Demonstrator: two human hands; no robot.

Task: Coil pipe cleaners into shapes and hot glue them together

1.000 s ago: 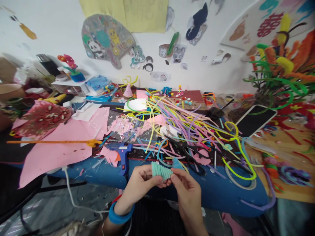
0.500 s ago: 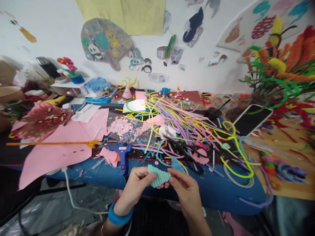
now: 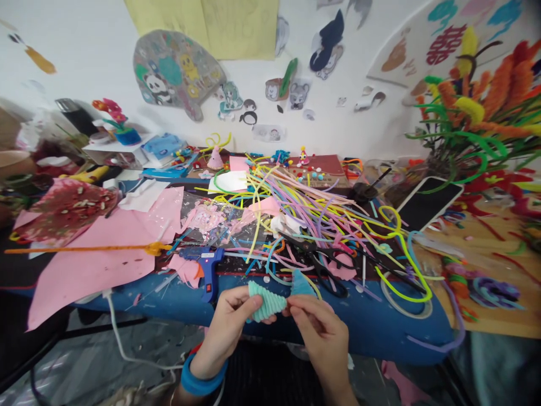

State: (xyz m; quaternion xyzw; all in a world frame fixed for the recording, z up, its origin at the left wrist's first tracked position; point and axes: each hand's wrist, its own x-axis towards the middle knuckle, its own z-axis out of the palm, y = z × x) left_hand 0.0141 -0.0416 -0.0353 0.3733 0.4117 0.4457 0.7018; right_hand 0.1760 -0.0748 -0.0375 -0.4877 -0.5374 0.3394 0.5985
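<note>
My left hand (image 3: 232, 316) grips a mint-green ribbed piece of wound pipe cleaner (image 3: 266, 301), thumb on its front face. The piece is wide at the left and narrows to a tip at the right. At that tip, the thumb and forefinger of my right hand (image 3: 319, 324) are pinched together. Just behind my right fingers lies a similar blue ribbed piece (image 3: 301, 283) on the table's blue front edge. A blue glue gun (image 3: 210, 273) with a small red light rests to the left of my hands.
A tangle of loose pipe cleaners (image 3: 304, 197) spreads across the table. Black scissors (image 3: 321, 262) lie beyond my right hand. Pink sheets (image 3: 97, 270) cover the left side. A phone (image 3: 429, 203) leans at the right, beside a pipe-cleaner bouquet (image 3: 473, 118). A white cable (image 3: 118, 332) hangs in front.
My right fingers have shifted to the tip of the mint-green piece, and more of its narrow end shows. The whole view has moved slightly, with the scene sliding left.
</note>
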